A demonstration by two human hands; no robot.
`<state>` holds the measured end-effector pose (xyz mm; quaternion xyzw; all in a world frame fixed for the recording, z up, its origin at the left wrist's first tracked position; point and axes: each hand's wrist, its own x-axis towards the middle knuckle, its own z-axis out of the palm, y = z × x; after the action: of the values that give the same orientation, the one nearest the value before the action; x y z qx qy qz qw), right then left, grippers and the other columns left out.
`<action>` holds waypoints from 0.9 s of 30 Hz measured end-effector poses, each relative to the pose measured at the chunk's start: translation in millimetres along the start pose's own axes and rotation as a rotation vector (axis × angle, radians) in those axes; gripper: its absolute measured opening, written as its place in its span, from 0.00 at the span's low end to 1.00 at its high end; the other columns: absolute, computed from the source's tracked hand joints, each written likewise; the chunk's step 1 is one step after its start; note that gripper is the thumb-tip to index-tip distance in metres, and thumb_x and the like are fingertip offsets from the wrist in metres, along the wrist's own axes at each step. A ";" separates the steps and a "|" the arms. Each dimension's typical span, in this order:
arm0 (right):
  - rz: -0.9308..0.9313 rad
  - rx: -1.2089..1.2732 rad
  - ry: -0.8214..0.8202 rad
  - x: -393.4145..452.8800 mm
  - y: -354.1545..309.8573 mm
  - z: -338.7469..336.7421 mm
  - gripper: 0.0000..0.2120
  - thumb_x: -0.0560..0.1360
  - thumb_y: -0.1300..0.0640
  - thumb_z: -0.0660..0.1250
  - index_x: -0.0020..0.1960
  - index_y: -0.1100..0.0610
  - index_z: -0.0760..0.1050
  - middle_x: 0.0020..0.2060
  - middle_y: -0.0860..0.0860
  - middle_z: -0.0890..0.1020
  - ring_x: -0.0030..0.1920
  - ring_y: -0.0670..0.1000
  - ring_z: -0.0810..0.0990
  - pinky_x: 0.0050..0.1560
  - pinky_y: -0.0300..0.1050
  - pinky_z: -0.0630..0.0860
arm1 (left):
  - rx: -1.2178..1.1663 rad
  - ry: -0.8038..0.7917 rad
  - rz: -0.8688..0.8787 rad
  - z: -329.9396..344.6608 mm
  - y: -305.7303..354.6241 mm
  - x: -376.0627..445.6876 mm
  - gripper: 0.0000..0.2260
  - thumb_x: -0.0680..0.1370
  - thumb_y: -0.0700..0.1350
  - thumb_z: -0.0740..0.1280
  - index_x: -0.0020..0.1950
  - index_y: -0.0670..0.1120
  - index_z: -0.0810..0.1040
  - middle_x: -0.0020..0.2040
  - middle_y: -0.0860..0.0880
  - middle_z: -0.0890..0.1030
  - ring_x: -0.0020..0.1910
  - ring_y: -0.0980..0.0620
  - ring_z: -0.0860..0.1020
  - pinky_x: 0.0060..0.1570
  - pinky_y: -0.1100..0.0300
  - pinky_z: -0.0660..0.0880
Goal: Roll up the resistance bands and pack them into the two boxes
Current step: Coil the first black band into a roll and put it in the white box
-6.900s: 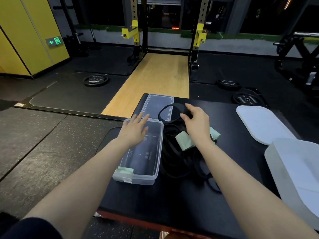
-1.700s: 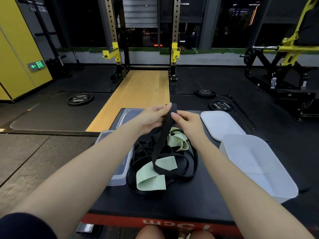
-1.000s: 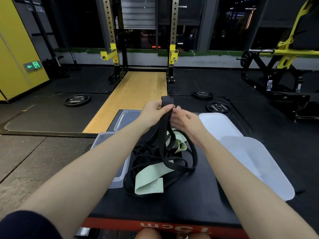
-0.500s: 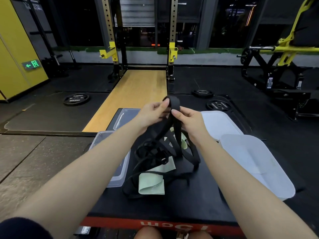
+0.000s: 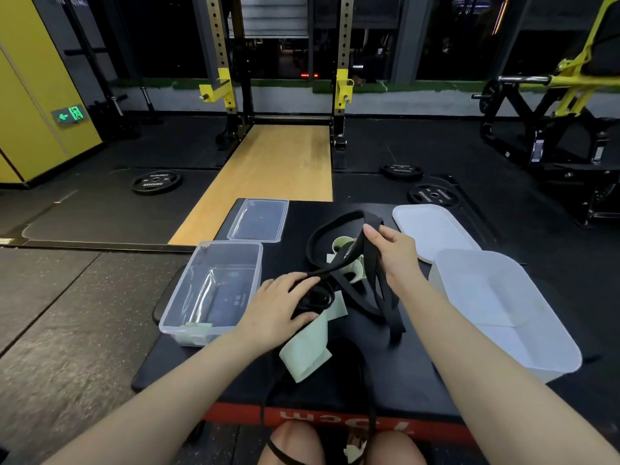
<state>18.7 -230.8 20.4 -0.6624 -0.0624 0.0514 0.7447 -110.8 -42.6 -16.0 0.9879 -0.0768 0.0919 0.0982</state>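
Black rubber, head view: my right hand (image 5: 394,255) pinches a black band (image 5: 339,260) near its upper loop, thumb and fingers pressed on the strap, lifting it off the heap. I judge this is to pull one band free of the tangle before rolling.
Left hand, head view: my left hand (image 5: 278,303) is curled round a bunch of black straps low on the black mat (image 5: 335,380), thumb below and fingers above. Likely reason: to anchor the heap so the lifted band slides out rather than dragging the rest.
Green bands: pale green bands (image 5: 307,355) lie under and between the black loops, one flat sheet near my left wrist, a curled piece (image 5: 345,245) behind the lifted loop. Not rolled yet.
Clear box: the clear box (image 5: 188,313) sits just left of the heap, open, its clear lid (image 5: 258,219) set beyond it. Placed close, I think, for a short drop once a roll is made.
White box: the white box (image 5: 503,310) is on the right side, open, its white lid (image 5: 432,229) beyond it.
Box contents: something pale green lies at the near wall of the clear box; whether label or band I cannot tell. The white box looks bare inside.
Hidden: how many black bands are in the tangle cannot be told; straps overlap. One black strap (image 5: 265,414) hangs over the near edge toward my knees, its end cut off by the frame. My right fingertips are partly behind the strap.
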 end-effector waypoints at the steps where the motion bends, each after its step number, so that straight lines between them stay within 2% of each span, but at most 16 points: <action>1: 0.012 -0.008 -0.005 0.6 1.9 -0.4 0.15 0.69 0.48 0.73 0.41 0.62 0.81 0.44 0.62 0.84 0.48 0.61 0.82 0.61 0.62 0.73 | -0.009 0.014 -0.005 0.4 0.7 -0.6 0.26 0.77 0.57 0.62 0.74 0.54 0.62 0.72 0.54 0.65 0.70 0.53 0.64 0.68 0.57 0.62; 3: 0.018 -0.017 -0.019 1.4 5.3 -0.4 0.23 0.63 0.42 0.73 0.41 0.64 0.79 0.45 0.65 0.83 0.46 0.60 0.81 0.62 0.63 0.73 | 0.002 0.005 0.038 1.3 5.9 -2.8 0.25 0.77 0.59 0.60 0.72 0.52 0.65 0.71 0.52 0.66 0.70 0.51 0.67 0.66 0.56 0.64; 5: 0.019 -0.021 -0.033 1.6 9.0 -0.8 0.29 0.61 0.39 0.74 0.42 0.66 0.77 0.45 0.66 0.82 0.44 0.58 0.79 0.62 0.63 0.71 | 0.037 -0.070 0.111 5.4 15.1 -8.4 0.30 0.75 0.64 0.56 0.74 0.51 0.63 0.73 0.49 0.65 0.71 0.49 0.65 0.67 0.54 0.62; 9: 0.043 -0.016 -0.047 -2.7 13.1 -2.9 0.29 0.62 0.40 0.74 0.44 0.67 0.77 0.44 0.65 0.82 0.45 0.59 0.79 0.62 0.60 0.72 | 0.183 -0.395 0.091 25.8 29.7 -25.0 0.42 0.71 0.69 0.60 0.78 0.51 0.47 0.78 0.47 0.50 0.77 0.48 0.48 0.74 0.52 0.47; 11: 0.039 -0.018 -0.049 -5.5 13.5 -4.3 0.32 0.62 0.40 0.73 0.45 0.70 0.74 0.44 0.67 0.80 0.44 0.57 0.78 0.59 0.58 0.74 | 0.230 -0.491 0.086 38.3 32.4 -30.2 0.45 0.71 0.69 0.61 0.77 0.51 0.42 0.78 0.48 0.45 0.77 0.46 0.42 0.74 0.47 0.42; 12: 0.041 -0.021 -0.052 -7.6 12.8 -4.3 0.31 0.62 0.41 0.73 0.46 0.70 0.74 0.44 0.67 0.80 0.44 0.56 0.77 0.60 0.59 0.74 | 0.238 -0.506 0.083 43.8 33.5 -30.2 0.44 0.72 0.67 0.61 0.77 0.51 0.41 0.78 0.48 0.43 0.77 0.45 0.41 0.73 0.46 0.41; 14: 0.058 -0.040 -0.050 -12.6 10.0 -2.9 0.23 0.68 0.47 0.72 0.45 0.68 0.77 0.43 0.65 0.82 0.45 0.56 0.80 0.61 0.62 0.74 | 0.235 -0.475 0.066 50.6 36.6 -25.9 0.37 0.77 0.62 0.59 0.77 0.52 0.42 0.78 0.50 0.43 0.77 0.45 0.42 0.73 0.45 0.42; 16: 0.081 -0.048 -0.038 -16.9 7.3 -0.9 0.12 0.74 0.54 0.70 0.45 0.65 0.80 0.45 0.62 0.84 0.47 0.57 0.82 0.59 0.59 0.76 | 0.245 -0.434 0.050 55.0 41.9 -18.2 0.32 0.80 0.57 0.56 0.77 0.53 0.43 0.78 0.50 0.45 0.77 0.44 0.45 0.73 0.44 0.44; 17: 0.083 -0.046 -0.032 -17.4 7.8 -0.3 0.11 0.75 0.56 0.69 0.46 0.65 0.80 0.46 0.62 0.84 0.47 0.56 0.82 0.58 0.58 0.77 | 0.255 -0.429 0.050 57.0 44.5 -14.8 0.30 0.80 0.56 0.56 0.77 0.53 0.44 0.78 0.50 0.46 0.77 0.42 0.46 0.73 0.43 0.45; 21: 0.077 -0.046 -0.033 -19.8 9.4 1.3 0.12 0.74 0.55 0.70 0.46 0.66 0.80 0.46 0.64 0.82 0.45 0.54 0.80 0.58 0.60 0.76 | 0.282 -0.465 0.047 67.1 50.5 -7.0 0.29 0.80 0.54 0.57 0.77 0.54 0.46 0.78 0.50 0.48 0.76 0.39 0.48 0.74 0.47 0.48; 24: 0.072 -0.063 -0.038 -18.6 12.5 -1.3 0.15 0.72 0.51 0.71 0.45 0.64 0.80 0.50 0.68 0.80 0.45 0.54 0.78 0.60 0.63 0.73 | 0.286 -0.470 0.015 73.6 52.0 -2.3 0.27 0.81 0.53 0.55 0.77 0.56 0.47 0.77 0.49 0.52 0.76 0.38 0.47 0.73 0.45 0.51; 27: 0.077 -0.033 -0.036 -18.0 11.7 -4.8 0.08 0.74 0.56 0.70 0.45 0.61 0.81 0.45 0.61 0.84 0.46 0.54 0.82 0.57 0.54 0.78 | 0.381 -0.467 0.082 75.9 50.8 -0.4 0.28 0.81 0.45 0.58 0.77 0.55 0.48 0.74 0.44 0.60 0.75 0.36 0.49 0.72 0.43 0.54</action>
<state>1.7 -236.9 7.8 -0.6754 -0.0508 0.0910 0.7301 -107.2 -107.6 -80.2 0.9790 -0.1187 -0.1211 -0.1130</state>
